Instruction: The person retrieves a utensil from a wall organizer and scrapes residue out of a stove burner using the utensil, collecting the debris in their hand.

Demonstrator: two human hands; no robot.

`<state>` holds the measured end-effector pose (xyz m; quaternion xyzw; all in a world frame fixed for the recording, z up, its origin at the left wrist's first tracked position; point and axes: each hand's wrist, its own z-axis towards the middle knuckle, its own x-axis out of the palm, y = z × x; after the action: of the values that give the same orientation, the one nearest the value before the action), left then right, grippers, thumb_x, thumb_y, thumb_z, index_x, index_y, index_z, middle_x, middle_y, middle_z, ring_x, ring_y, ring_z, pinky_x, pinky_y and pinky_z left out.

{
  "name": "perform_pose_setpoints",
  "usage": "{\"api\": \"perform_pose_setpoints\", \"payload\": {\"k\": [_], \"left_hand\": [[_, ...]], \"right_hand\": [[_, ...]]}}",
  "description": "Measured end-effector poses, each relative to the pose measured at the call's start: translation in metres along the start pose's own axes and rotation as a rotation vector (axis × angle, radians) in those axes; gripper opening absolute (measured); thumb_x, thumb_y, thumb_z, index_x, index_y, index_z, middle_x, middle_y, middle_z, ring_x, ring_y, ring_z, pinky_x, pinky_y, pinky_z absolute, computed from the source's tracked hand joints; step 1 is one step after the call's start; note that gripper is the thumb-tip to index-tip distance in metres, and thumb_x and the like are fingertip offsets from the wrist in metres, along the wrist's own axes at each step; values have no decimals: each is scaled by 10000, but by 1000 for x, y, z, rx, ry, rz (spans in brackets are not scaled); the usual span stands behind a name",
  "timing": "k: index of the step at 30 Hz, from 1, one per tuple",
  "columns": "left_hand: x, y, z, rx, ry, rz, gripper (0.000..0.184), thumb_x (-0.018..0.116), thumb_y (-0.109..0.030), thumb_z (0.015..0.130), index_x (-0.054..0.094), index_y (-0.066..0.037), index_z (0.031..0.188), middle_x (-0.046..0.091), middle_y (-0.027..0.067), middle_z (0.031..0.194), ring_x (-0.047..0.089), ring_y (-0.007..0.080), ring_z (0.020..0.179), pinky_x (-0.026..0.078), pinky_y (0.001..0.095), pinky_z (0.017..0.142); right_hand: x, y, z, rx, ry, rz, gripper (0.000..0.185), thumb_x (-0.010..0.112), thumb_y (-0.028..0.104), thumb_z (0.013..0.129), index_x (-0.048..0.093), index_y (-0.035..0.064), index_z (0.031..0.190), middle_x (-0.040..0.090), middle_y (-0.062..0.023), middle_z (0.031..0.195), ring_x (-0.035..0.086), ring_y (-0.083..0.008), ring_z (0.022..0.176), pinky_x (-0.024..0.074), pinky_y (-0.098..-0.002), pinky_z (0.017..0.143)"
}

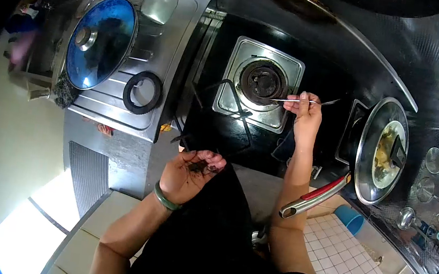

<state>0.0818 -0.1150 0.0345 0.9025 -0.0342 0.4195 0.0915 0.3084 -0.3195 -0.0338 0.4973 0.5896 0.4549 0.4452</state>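
My left hand [190, 175] is palm up, cupped around dark, crumbly debris [198, 168]. A green bangle [166, 196] circles that wrist. My right hand [304, 110] pinches a thin metal utensil [330, 102]; its widened end points right, and I cannot tell whether it is a spoon or a fork. Its narrow end reaches the edge of the blackened gas burner [262, 83], set in a square steel drip tray [226, 94]. Lifted out of place, a black pan support [241, 115] lies askew across the tray's lower left and the hob.
On the right a lidded pan [364, 156] has its red-and-steel handle [318, 193] jutting toward my right forearm. Left of the hob, a steel sink drainboard [143, 122] holds a blue-tinted glass lid [101, 44] and a black ring [128, 104]. Strainers [434, 160] hang at far right.
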Motion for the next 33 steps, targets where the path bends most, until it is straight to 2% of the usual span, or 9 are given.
{"api": "perform_pose_setpoints", "payload": {"k": [15,21,25,28,33], "left_hand": [[-10,-8,-7,7,55,-38,330,368,-158,917,579,92,958,613,223,1036,574,354,1037,373,454,1040],[-10,-10,-6,-1,37,-29,338,354,-158,921,582,88,963,613,231,1042,577,359,1036,381,446,1030],[-12,-11,-4,-4,55,-66,335,361,-161,920,580,89,965,614,230,1036,576,362,1037,382,449,1031],[-9,-10,-5,10,-5,-28,327,374,-159,915,577,93,962,614,227,1031,575,363,1037,377,452,1037],[-8,-10,-3,1,20,-54,320,384,-155,912,575,97,963,613,226,1031,574,363,1040,370,459,1044]], "right_hand": [[3,0,-8,-57,-24,41,232,458,223,972,467,-9,980,632,-179,868,637,-200,687,547,-321,670],[-4,8,0,-48,58,-32,207,435,190,974,497,-7,980,639,-130,847,610,-149,690,504,-278,682],[5,13,-1,1,117,-110,207,428,176,974,505,-16,957,639,-113,841,601,-147,692,485,-269,698],[8,15,-3,17,120,-93,210,433,180,972,510,-14,947,639,-116,839,602,-150,696,489,-274,699],[1,14,2,-1,108,-59,218,439,193,969,513,-11,947,637,-118,839,601,-154,695,496,-275,698]]}}
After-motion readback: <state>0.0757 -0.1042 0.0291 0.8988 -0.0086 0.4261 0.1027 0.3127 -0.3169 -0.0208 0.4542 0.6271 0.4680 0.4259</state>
